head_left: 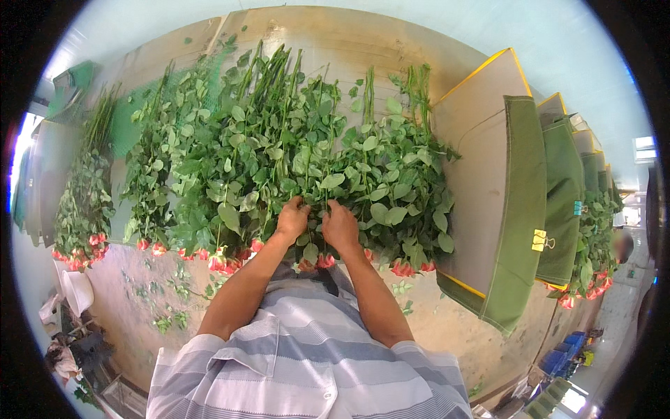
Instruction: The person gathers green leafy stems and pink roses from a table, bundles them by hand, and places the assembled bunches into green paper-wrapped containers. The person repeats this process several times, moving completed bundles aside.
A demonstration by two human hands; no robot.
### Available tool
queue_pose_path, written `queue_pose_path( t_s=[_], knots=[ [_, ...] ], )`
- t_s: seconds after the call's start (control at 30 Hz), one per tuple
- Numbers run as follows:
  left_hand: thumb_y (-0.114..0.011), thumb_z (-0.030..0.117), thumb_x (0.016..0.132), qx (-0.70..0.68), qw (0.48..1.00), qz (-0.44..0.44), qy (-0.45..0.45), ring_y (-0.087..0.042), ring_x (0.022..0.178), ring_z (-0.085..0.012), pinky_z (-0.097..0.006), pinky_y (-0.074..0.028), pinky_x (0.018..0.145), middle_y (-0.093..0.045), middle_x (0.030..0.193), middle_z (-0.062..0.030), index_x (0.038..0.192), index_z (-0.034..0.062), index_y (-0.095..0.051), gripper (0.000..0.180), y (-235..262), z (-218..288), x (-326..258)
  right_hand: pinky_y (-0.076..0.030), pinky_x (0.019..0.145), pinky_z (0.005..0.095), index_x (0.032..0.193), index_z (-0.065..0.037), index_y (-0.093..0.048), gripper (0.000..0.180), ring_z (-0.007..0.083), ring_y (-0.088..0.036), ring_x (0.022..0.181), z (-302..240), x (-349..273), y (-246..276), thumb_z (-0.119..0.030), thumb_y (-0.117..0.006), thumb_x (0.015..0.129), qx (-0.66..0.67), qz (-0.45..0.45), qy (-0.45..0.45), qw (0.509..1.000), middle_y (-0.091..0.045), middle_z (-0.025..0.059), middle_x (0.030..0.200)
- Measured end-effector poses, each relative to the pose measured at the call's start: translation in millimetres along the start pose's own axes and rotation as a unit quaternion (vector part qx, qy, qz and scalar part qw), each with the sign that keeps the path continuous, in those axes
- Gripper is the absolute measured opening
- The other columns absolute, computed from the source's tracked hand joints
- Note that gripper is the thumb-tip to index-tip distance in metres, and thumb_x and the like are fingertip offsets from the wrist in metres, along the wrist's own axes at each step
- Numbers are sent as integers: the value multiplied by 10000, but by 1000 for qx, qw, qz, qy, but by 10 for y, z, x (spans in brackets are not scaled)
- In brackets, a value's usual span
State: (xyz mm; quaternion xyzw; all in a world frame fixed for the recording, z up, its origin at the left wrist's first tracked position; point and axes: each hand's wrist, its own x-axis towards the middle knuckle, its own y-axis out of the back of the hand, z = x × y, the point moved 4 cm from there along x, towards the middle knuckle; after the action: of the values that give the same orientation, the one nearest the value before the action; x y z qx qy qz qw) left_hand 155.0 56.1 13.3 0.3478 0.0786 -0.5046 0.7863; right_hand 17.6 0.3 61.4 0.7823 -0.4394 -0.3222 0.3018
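Observation:
Long-stemmed roses cover the table in leafy bunches, their cut stem ends away from me and their red-pink heads along the near edge. My left hand is closed among the leaves at the middle, fingers curled inward; what it pinches is too small to make out. Just right of it, my right hand pinches a thin rose stem between thumb and fingers. Below the hands, a red rose head hangs between my forearms at the table edge. Leaves partly cover the fingertips of both hands.
To the right stands a grey panel with yellow edging and a green cloth flap, with similar panels behind it. A yellow binder clip grips the cloth. Green netting lies at the far left. Fallen leaves litter the floor.

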Motion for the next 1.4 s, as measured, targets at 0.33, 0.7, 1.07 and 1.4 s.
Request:
queue_pose_path(
  t_s=[0.33, 0.7, 1.07, 1.4],
  knots=[
    [-581, 244, 817, 72, 987, 23, -144, -601, 909, -371, -388, -470, 774, -622, 970, -241, 1061, -24, -592, 363, 44, -76, 105, -468, 784, 459, 1068, -9, -597, 317, 412, -578, 899, -15, 42, -72, -153, -598, 786, 5, -12, 16, 1000, -614, 238, 953],
    [-567, 291, 840, 86, 992, -39, -82, -598, 955, -377, -406, -464, 810, -629, 990, -236, 1120, -27, -572, 425, 148, 216, -7, -481, 750, 474, 1068, -27, -602, 304, 412, -601, 863, -73, 50, 1, -146, -604, 788, -24, -1, 13, 1000, -629, 240, 880],
    [-568, 283, 856, 35, 994, -85, -56, -612, 952, -352, -385, -461, 807, -617, 1029, -253, 1121, -59, -563, 433, 150, 215, 45, -463, 745, 476, 1048, 2, -584, 292, 412, -584, 869, -255, -6, 51, -153, -592, 800, -45, -21, 4, 999, -620, 243, 896],
    [-522, 404, 879, 28, 990, -72, -121, -579, 896, -428, -434, -449, 753, -592, 940, -305, 1059, -101, -522, 536, 168, 531, -155, -469, 754, 447, 1055, -36, -603, 266, 393, -579, 894, -414, -103, 310, -108, -582, 799, 38, 61, 78, 994, -619, 199, 974]
  ],
)
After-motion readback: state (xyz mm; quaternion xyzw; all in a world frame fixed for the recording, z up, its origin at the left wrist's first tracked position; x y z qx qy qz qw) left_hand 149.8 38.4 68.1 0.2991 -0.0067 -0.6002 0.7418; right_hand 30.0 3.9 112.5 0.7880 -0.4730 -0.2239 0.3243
